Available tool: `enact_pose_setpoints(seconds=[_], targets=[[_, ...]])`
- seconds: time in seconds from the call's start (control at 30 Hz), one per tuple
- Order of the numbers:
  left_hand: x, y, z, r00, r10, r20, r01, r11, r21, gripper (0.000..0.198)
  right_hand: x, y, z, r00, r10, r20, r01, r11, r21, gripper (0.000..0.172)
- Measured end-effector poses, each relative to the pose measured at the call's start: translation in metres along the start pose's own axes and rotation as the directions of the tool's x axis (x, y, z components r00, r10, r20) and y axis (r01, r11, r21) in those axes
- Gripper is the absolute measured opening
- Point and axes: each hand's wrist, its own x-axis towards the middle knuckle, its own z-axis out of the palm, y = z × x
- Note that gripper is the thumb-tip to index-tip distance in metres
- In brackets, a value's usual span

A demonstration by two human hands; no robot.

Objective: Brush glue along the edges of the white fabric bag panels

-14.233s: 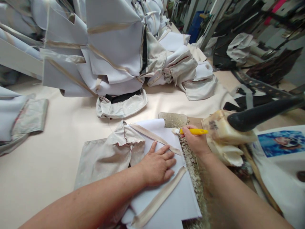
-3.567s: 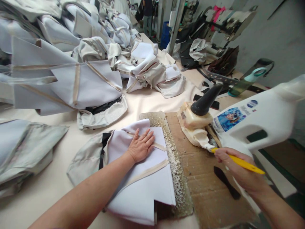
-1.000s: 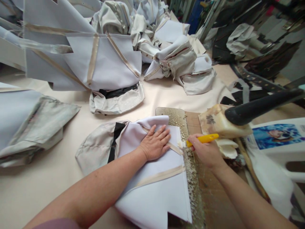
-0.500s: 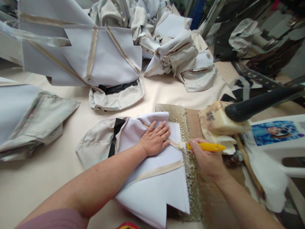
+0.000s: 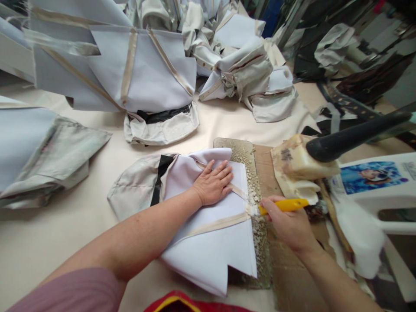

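Fabric bundle (image 5: 39,147): grey, folded, far left on the bench (image 5: 65,234), well apart from both hands.

Stack of white panels (image 5: 143,73): crossed with beige tape, at the back, left of centre. A rumpled heap of cut pieces (image 5: 247,73) lies further right behind it.

Left grip (image 5: 212,184): I log it as flat, palm down, fingers spread and holding nothing, pressing the white panel (image 5: 211,247) onto the bench.

White panel: centre of the bench, folded over a grey piece with a black band (image 5: 159,177). Beige strips cross it, and the lower strip (image 5: 214,224) runs out to its right edge.

Crusted board (image 5: 261,247): narrow, along the panel's right edge and seemingly just under it, beside brown cardboard (image 5: 264,164).

Right grip (image 5: 287,223): fingers closed round the yellow brush (image 5: 284,204). I read the brush's long axis as nearly level, running left to right. Its bristles point left and touch the panel's right edge, just where the lower strip ends. The panel therefore lies to the left of this grip, which is much the nearer to that edge. The left grip rests further in, above the strip.

Pale lump (image 5: 295,167): carries a black handle (image 5: 351,136) and sits just beyond the right grip.

White jug (image 5: 370,182): blue label, far right.
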Motion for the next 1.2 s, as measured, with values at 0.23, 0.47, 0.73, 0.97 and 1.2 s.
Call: enact_pose_setpoints(seconds=[0.23, 0.47, 0.73, 0.97, 1.2], targets=[[-0.014, 0.041, -0.082, 0.940, 0.058, 0.336, -0.001, 0.986, -0.167, 0.044, 0.006, 0.000, 0.006, 0.995, -0.051, -0.088, 0.058, 0.996, 0.072, 0.030], [-0.069, 0.071, -0.098, 0.814, 0.236, 0.531, -0.024, 0.927, -0.375, 0.050, -0.019, 0.000, -0.001, 0.998, 0.025, 0.056, -0.026, 0.999, 0.020, 0.030], [-0.067, 0.073, -0.079, 0.821, 0.218, 0.527, 0.020, 0.912, -0.409, 0.048, 0.015, 0.014, 0.014, 0.983, 0.011, -0.183, 0.012, 0.993, 0.120, 0.028], [-0.073, 0.074, -0.076, 0.853, 0.202, 0.482, 0.013, 0.913, -0.407, 0.048, -0.047, 0.012, 0.009, 1.000, -0.024, 0.016, 0.024, 1.000, 0.020, 0.034], [-0.075, 0.076, -0.071, 0.872, 0.197, 0.447, -0.016, 0.926, -0.378, 0.046, -0.038, 0.017, 0.007, 0.991, -0.093, -0.094, 0.094, 0.996, 0.004, 0.030]])
